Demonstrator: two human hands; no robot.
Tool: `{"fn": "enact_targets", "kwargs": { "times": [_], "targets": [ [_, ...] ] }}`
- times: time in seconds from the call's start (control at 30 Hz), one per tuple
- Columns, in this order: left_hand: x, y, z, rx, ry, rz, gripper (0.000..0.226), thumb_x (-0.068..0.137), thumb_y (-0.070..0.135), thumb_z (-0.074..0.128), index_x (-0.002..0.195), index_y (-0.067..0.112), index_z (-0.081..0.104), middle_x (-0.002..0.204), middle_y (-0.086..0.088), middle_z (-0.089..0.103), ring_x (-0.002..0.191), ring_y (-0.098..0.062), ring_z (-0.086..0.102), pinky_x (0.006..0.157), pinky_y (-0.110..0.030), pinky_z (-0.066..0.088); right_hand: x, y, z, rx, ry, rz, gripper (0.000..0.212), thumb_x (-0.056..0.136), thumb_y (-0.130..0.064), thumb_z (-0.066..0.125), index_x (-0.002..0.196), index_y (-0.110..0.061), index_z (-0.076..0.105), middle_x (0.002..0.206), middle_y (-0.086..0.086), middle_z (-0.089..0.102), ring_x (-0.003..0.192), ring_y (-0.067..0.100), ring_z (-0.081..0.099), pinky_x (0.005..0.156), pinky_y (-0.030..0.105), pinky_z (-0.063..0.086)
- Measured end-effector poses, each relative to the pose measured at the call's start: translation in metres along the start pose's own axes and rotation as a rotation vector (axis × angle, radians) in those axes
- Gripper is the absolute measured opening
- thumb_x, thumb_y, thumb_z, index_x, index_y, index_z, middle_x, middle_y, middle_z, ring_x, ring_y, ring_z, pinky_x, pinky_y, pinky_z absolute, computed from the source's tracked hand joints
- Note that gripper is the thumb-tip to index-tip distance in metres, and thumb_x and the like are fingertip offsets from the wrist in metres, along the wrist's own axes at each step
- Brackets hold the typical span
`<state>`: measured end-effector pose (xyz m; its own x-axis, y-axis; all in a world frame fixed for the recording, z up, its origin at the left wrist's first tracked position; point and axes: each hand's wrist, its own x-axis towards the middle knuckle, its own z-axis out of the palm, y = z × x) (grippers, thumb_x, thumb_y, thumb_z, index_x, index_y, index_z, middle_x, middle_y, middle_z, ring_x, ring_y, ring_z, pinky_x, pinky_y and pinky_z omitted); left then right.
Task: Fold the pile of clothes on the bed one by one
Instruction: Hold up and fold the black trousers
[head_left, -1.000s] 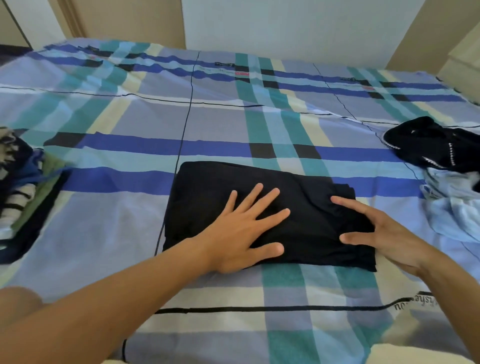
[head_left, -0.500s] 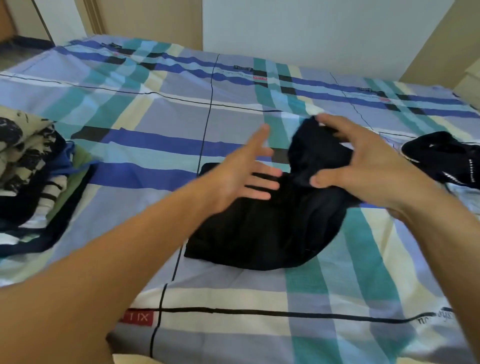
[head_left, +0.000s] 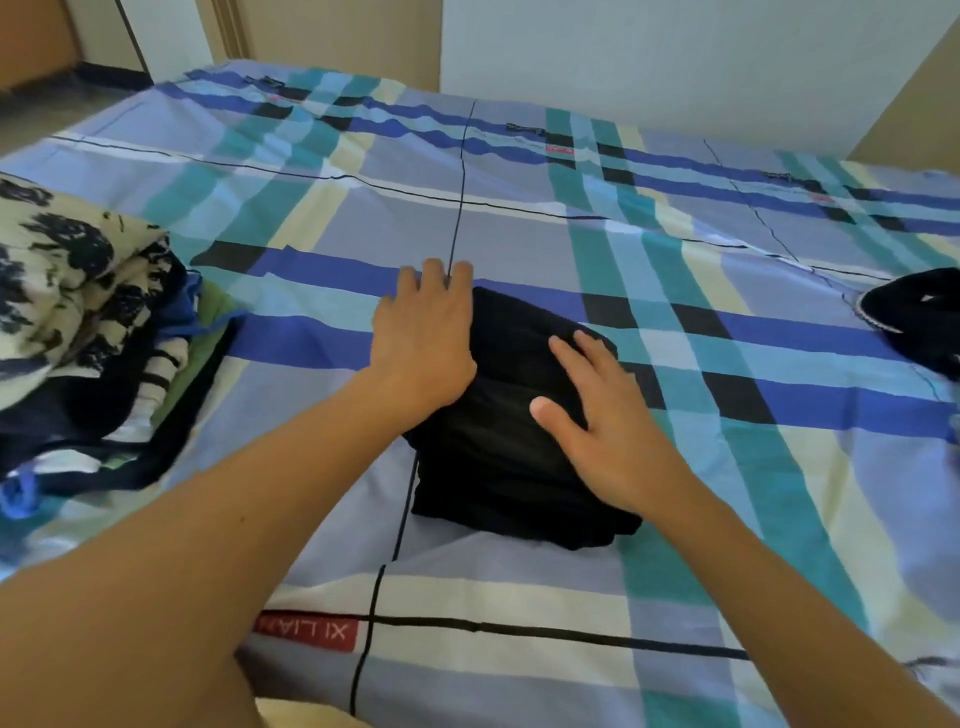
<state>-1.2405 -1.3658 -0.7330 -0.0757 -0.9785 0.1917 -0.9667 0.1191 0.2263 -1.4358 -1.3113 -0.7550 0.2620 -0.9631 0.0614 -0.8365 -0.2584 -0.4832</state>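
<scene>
A black garment (head_left: 498, 457) lies folded into a small thick bundle in the middle of the plaid bed sheet (head_left: 675, 519). My left hand (head_left: 426, 338) rests flat on the bundle's left far edge, fingers straight and reaching onto the sheet. My right hand (head_left: 597, 415) lies flat on top of the bundle's right side with its fingers spread. Neither hand grips the cloth.
A stack of folded clothes (head_left: 78, 322) with a cream and black patterned piece on top sits at the left edge. Unfolded dark clothing (head_left: 914, 317) lies at the far right edge. A wall and wooden door frames stand behind the bed.
The right hand lifted the garment's right end and folded it over to the left, then both hands came down flat on the smaller bundle. The view shifted left.
</scene>
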Motion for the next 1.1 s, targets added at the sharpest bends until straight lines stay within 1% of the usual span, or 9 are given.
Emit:
{"fn": "enact_targets", "kwargs": {
  "times": [0.1,0.23,0.37,0.5,0.57,0.67,0.77,0.87,1.1],
  "targets": [
    [0.003,0.013,0.012,-0.192,-0.011,0.548,0.051,0.094,0.012,0.049,0.144,0.02,0.046,0.149,-0.004,0.045,0.143,-0.026,0.032,0.115,-0.044,0.032,-0.006,0.01,0.03,-0.218,-0.136,0.012,0.088,0.086,-0.075,0.008,0.16,-0.028,0.008,0.168,0.003,-0.004,0.154,0.019,-0.011,0.123,0.051,-0.005],
    [0.006,0.011,0.047,0.067,-0.348,0.471,0.052,0.105,0.05,0.021,0.155,0.035,0.029,0.164,0.007,0.022,0.153,-0.019,0.008,0.124,-0.049,-0.001,-0.016,0.01,0.029,-0.183,-0.146,0.049,0.093,0.083,-0.082,0.008,0.16,-0.03,0.005,0.168,-0.001,-0.009,0.153,0.016,-0.016,0.123,0.049,-0.007],
    [0.018,0.015,0.051,0.096,-0.317,0.41,0.054,0.102,0.056,0.027,0.15,0.035,0.035,0.158,0.002,0.033,0.145,-0.023,0.031,0.121,-0.053,0.013,-0.045,0.005,0.013,-0.149,-0.216,0.045,0.079,0.091,-0.069,0.021,0.159,-0.032,0.008,0.167,-0.004,-0.008,0.153,0.014,-0.012,0.125,0.046,0.009],
    [0.032,0.03,0.049,0.109,-0.22,0.411,0.047,0.098,0.059,0.039,0.131,0.027,0.051,0.139,-0.003,0.047,0.13,-0.026,0.046,0.119,-0.056,0.015,-0.067,0.011,-0.016,-0.021,-0.251,0.054,0.068,0.095,-0.052,0.053,0.153,-0.035,0.022,0.161,-0.014,0.007,0.148,0.012,0.018,0.116,0.032,0.031],
    [0.045,0.041,0.049,-0.004,-0.206,0.521,0.047,0.096,0.059,0.046,0.13,0.027,0.051,0.14,-0.002,0.045,0.127,-0.026,0.047,0.118,-0.052,0.022,-0.072,0.017,-0.023,0.059,-0.15,0.114,0.06,0.092,-0.051,0.059,0.144,-0.034,0.034,0.146,-0.012,0.025,0.13,0.011,0.041,0.1,0.026,0.041],
    [0.06,0.058,0.054,-0.206,-0.402,0.632,0.041,0.094,0.055,0.055,0.124,0.027,0.053,0.131,0.002,0.05,0.113,-0.021,0.054,0.101,-0.042,0.042,-0.074,0.023,-0.025,0.168,-0.068,0.288,0.04,0.09,-0.052,0.061,0.12,-0.03,0.046,0.118,-0.005,0.046,0.095,0.014,0.058,0.082,0.03,0.048],
    [0.065,0.073,0.067,-0.101,-0.401,0.71,0.022,0.097,0.045,0.056,0.102,0.023,0.057,0.105,0.001,0.055,0.094,-0.022,0.055,0.086,-0.045,0.048,-0.076,0.031,-0.017,0.228,-0.07,0.332,0.025,0.089,-0.047,0.065,0.097,-0.026,0.052,0.085,-0.001,0.061,0.072,0.015,0.057,0.071,0.034,0.049],
    [0.068,0.082,0.069,-0.094,-0.363,0.682,0.022,0.1,0.038,0.053,0.092,0.019,0.062,0.095,0.001,0.06,0.088,-0.022,0.055,0.082,-0.046,0.048,-0.078,0.036,-0.013,0.243,-0.028,0.288,0.025,0.092,-0.04,0.065,0.076,-0.023,0.055,0.059,0.0,0.056,0.05,0.007,0.045,0.054,0.026,0.041],
    [0.081,0.091,0.065,-0.119,-0.296,0.586,0.03,0.101,0.03,0.052,0.073,0.02,0.057,0.069,0.009,0.052,0.075,-0.023,0.053,0.078,-0.043,0.05,-0.081,0.041,-0.014,0.183,-0.036,0.164,0.036,0.094,-0.03,0.063,0.064,-0.019,0.046,0.049,-0.002,0.041,0.046,0.012,0.037,0.049,0.022,0.032]
  ]
}}
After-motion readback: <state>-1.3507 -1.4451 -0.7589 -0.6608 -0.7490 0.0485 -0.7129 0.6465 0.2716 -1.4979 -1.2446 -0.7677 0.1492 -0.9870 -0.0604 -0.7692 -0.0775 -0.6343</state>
